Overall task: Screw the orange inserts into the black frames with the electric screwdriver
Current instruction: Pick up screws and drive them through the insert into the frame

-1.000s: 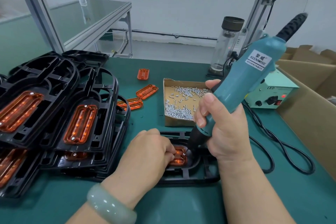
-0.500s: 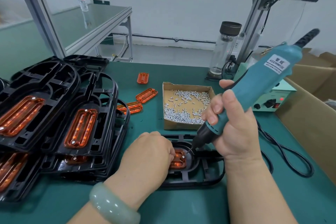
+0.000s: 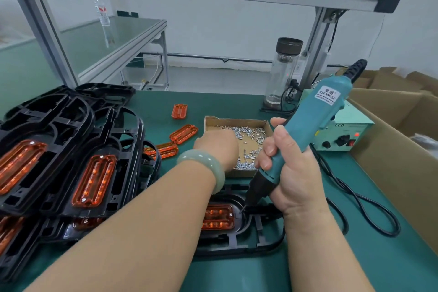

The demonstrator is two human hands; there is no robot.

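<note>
Gripped electric screwdriver (image 3: 310, 121) in right hand (image 3: 291, 173), with fingers clamped round the teal barrel and cord end tilted up and to the right. Pointed bit tip down just beside the right end of orange insert (image 3: 218, 217), near a screw head seated there; could not tell contact. Located that insert in black frame (image 3: 248, 242), lying flat on worktop (image 3: 331, 268) and partly covered by the left forearm. Held left hand (image 3: 216, 147) inside cardboard screw box (image 3: 237, 119), just behind the frame, over loose screws (image 3: 248, 130); could not tell fingers apart or together, being hidden behind the back of the hand. Noted stacked frames (image 3: 71, 125) with inserts fitted at left, and loose inserts (image 3: 183, 134) between stack and box.
</note>
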